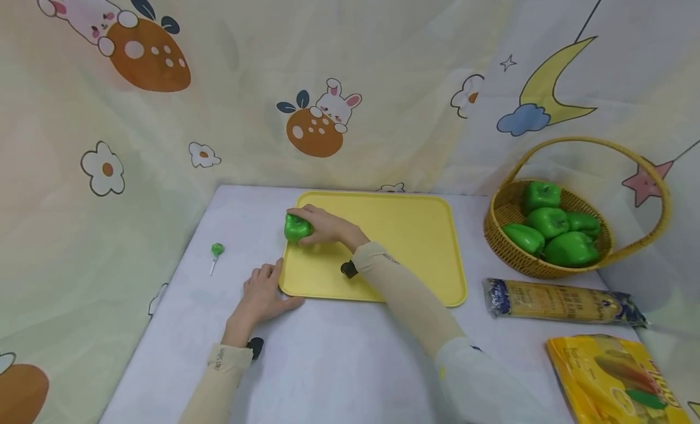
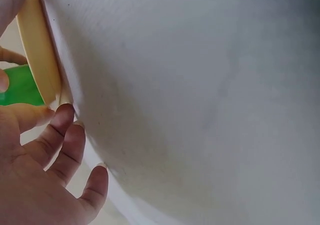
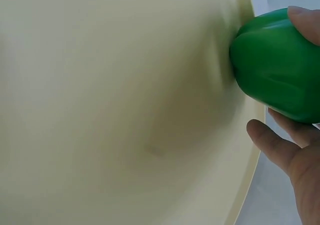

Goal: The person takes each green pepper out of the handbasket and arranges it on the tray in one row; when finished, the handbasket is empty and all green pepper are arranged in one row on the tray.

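Note:
My right hand (image 1: 326, 225) holds a green bell pepper (image 1: 296, 228) between thumb and fingers, over the left rim of a yellow tray (image 1: 407, 245). In the right wrist view the bell pepper (image 3: 277, 62) overlaps the tray's raised edge (image 3: 245, 185). At the tray's near left corner lies my left hand (image 1: 264, 295), fingers loosely spread and thumb along the near rim. The left wrist view shows its fingertips (image 2: 65, 112) right at the tray's edge (image 2: 42, 50), and part of the green pepper (image 2: 22, 87) beyond.
A green lollipop (image 1: 217, 249) lies left of the tray. To the right stands a wicker basket (image 1: 505, 245) of several green peppers (image 1: 549, 222). Nearer are a long pack of what looks like noodles (image 1: 563, 301) and a yellow bag with mango pictures (image 1: 618, 375). Printed cloth (image 1: 246, 59) hangs behind.

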A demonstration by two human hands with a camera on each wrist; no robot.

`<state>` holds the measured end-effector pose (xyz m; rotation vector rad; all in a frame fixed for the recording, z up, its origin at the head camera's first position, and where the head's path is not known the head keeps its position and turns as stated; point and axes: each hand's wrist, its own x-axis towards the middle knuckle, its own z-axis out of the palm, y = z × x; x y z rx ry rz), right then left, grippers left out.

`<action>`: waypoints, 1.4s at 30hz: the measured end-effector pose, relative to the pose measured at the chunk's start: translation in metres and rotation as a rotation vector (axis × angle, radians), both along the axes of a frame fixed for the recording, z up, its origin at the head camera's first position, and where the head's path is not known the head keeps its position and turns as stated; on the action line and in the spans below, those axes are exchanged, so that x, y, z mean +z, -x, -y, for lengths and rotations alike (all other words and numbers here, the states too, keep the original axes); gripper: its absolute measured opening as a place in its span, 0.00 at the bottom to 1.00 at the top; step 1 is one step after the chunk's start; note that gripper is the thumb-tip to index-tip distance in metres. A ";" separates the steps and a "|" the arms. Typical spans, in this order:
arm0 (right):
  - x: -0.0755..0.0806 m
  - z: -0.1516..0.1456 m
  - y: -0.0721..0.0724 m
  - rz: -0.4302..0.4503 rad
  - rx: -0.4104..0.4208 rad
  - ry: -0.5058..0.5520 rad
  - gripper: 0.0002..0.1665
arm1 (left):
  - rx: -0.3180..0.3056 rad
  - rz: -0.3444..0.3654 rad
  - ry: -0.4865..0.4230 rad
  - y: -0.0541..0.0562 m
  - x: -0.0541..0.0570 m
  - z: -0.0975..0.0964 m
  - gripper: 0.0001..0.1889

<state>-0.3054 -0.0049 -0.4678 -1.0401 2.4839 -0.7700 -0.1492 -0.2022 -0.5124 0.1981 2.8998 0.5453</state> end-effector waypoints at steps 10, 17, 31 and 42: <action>-0.002 0.011 0.000 -0.023 -0.004 -0.009 0.49 | -0.006 -0.009 0.002 0.000 -0.002 0.001 0.57; -0.003 0.011 0.000 -0.032 -0.020 -0.025 0.49 | -0.007 -0.008 -0.001 0.001 -0.003 0.001 0.57; -0.006 0.009 0.000 -0.024 -0.046 0.013 0.55 | -0.010 -0.008 0.015 0.001 -0.002 0.001 0.57; -0.007 0.009 0.000 0.000 -0.076 0.034 0.59 | -0.021 -0.010 0.022 0.002 -0.003 0.003 0.57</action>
